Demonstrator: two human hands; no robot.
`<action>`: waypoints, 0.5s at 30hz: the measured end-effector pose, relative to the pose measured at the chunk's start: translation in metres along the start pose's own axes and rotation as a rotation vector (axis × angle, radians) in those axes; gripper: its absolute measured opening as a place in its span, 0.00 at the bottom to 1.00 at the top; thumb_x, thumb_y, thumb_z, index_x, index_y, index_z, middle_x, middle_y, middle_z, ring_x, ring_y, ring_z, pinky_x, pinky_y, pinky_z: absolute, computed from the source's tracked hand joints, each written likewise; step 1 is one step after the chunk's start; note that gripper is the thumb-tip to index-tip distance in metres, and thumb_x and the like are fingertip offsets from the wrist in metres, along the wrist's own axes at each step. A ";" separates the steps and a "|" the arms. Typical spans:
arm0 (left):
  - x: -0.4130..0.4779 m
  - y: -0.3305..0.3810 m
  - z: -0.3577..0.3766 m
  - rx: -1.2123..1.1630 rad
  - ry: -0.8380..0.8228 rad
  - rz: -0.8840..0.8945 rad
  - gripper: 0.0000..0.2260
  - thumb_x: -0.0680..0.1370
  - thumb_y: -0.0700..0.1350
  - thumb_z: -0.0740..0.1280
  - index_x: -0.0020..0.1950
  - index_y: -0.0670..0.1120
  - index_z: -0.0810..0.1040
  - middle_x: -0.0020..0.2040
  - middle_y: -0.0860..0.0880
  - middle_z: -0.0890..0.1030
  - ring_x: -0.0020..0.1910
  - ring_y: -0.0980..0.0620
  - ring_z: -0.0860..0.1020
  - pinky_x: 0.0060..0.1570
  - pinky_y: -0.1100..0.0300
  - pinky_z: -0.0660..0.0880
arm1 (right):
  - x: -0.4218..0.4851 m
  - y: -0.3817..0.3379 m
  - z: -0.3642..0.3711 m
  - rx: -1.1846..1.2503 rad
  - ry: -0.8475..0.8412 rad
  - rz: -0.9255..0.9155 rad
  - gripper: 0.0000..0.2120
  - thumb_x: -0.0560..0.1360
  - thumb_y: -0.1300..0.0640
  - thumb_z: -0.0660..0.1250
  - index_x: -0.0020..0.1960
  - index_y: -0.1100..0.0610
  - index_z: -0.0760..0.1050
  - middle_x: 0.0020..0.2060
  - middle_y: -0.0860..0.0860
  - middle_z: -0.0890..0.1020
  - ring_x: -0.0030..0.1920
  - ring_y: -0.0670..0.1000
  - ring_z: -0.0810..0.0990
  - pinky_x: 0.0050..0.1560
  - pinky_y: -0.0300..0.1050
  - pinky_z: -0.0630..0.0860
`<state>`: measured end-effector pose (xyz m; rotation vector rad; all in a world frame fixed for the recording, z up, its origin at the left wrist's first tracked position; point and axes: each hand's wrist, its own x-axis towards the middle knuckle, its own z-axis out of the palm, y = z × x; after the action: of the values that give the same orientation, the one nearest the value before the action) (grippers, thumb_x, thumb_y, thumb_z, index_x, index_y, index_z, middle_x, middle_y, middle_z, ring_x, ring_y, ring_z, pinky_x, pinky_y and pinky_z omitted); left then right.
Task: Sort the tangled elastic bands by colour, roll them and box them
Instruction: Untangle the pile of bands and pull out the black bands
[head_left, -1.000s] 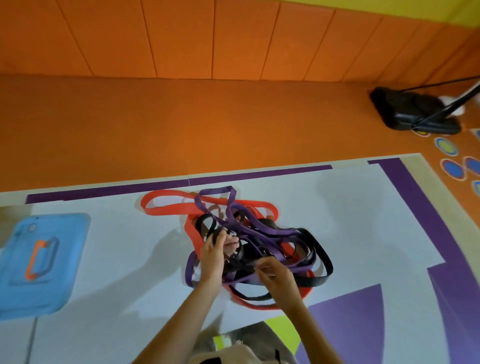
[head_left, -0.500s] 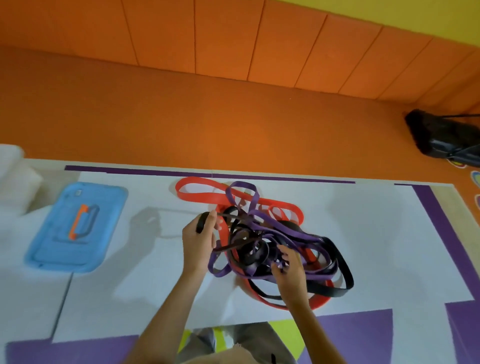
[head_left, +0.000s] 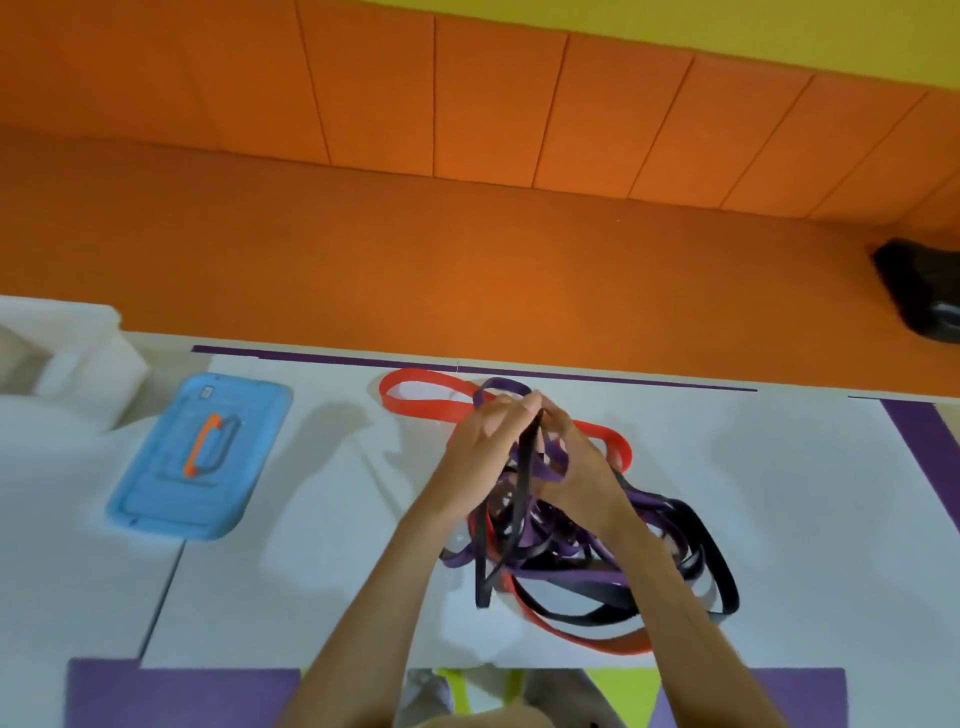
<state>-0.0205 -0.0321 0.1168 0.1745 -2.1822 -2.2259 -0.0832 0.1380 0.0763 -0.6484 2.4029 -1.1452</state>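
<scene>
Pinching the black band (head_left: 525, 483) up out of the tangle (head_left: 597, 551) with left hand (head_left: 485, 441) and right hand (head_left: 576, 470) clamped together on it, near the white mat's (head_left: 779, 493) far edge, blue lid (head_left: 200, 457) well left.

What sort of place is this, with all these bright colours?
Likely a play or exercise room, though I can't be sure: orange padded wall panels, a white and purple floor mat, and elastic bands tangled on it.
</scene>
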 end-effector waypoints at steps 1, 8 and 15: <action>0.003 -0.002 0.004 0.013 -0.005 -0.017 0.28 0.82 0.72 0.58 0.43 0.52 0.83 0.43 0.46 0.82 0.47 0.47 0.83 0.62 0.49 0.75 | 0.003 0.001 -0.007 -0.019 -0.009 -0.015 0.30 0.72 0.42 0.75 0.66 0.20 0.65 0.54 0.29 0.82 0.55 0.34 0.81 0.54 0.37 0.79; 0.025 -0.011 0.034 0.029 0.237 -0.141 0.24 0.76 0.74 0.66 0.46 0.53 0.83 0.49 0.42 0.84 0.51 0.46 0.84 0.58 0.54 0.77 | 0.018 0.035 -0.060 0.090 0.181 -0.016 0.08 0.82 0.55 0.70 0.47 0.45 0.85 0.38 0.48 0.87 0.37 0.49 0.86 0.44 0.49 0.85; 0.011 -0.056 0.050 0.618 -0.357 -0.443 0.31 0.66 0.63 0.82 0.66 0.65 0.75 0.66 0.69 0.75 0.66 0.66 0.75 0.64 0.63 0.71 | 0.034 0.059 -0.143 0.388 0.361 0.022 0.17 0.79 0.71 0.68 0.48 0.49 0.85 0.42 0.53 0.88 0.44 0.56 0.89 0.44 0.51 0.87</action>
<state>-0.0324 0.0182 0.0607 0.3131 -3.2584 -1.7543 -0.2006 0.2395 0.1075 -0.3067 2.3480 -1.7833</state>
